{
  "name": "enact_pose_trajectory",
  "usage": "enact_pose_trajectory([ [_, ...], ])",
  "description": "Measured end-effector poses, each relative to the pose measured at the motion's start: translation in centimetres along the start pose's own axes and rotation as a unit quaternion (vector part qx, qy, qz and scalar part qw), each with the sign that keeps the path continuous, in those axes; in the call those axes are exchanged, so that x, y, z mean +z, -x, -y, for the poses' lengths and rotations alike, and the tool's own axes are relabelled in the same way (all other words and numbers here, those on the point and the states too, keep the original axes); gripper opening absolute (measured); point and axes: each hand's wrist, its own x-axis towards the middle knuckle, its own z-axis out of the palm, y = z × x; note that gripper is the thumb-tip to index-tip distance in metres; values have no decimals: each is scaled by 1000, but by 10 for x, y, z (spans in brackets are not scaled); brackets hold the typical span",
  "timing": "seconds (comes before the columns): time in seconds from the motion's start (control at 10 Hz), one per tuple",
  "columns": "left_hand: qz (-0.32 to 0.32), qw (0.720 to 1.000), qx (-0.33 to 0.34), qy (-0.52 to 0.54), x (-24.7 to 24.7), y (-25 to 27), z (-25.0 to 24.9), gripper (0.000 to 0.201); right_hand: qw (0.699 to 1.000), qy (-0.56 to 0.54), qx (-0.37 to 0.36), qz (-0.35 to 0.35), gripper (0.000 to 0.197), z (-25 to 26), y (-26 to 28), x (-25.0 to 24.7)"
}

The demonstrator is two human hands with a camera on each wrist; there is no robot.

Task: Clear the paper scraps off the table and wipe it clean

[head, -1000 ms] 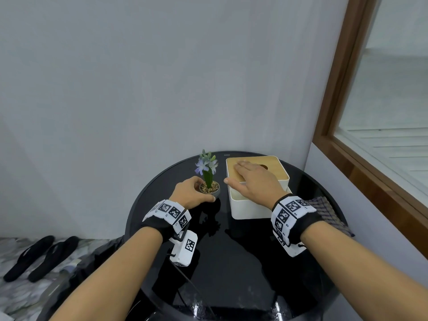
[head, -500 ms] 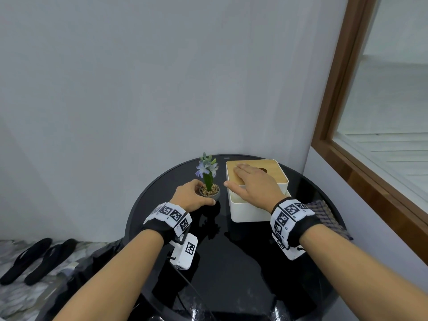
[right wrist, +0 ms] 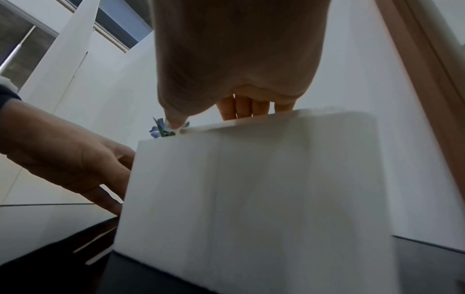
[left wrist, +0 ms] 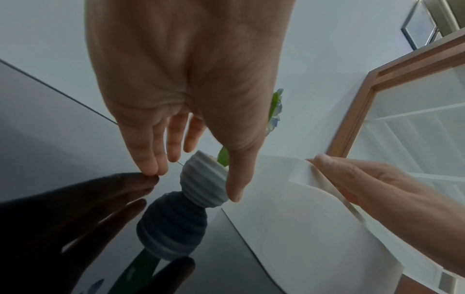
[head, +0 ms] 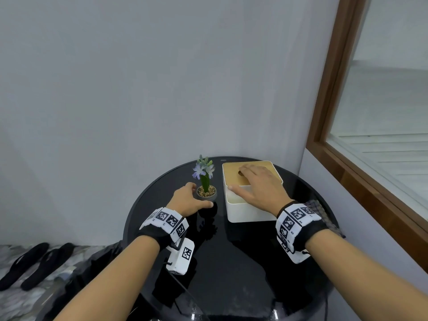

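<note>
Left hand (head: 188,200) curls round the ribbed flower pot (head: 206,193), thumb on its side; right hand (head: 259,184) lies flat, fingers straight, atop the tissue box (head: 247,212).

On the table (head: 231,262) the flower pot (head: 206,193) stands between the thumb and the fingers of the left hand (head: 187,200), and the thumb touches its near side. The box (head: 245,209) stands just right of this thumb. The fingers of the right hand (head: 259,184) lie on its lid, with the thumb at its left rim. A cloth (head: 324,212) lies on the table, right of the box and nearer to the person than these fingers.
</note>
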Motion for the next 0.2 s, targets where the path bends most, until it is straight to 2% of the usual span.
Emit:
enact_pose_trajectory([
  [0.2, -9, 1000, 16, 3, -2, 16, 6, 99, 999, 18, 34, 1, 73, -23, 27, -15],
])
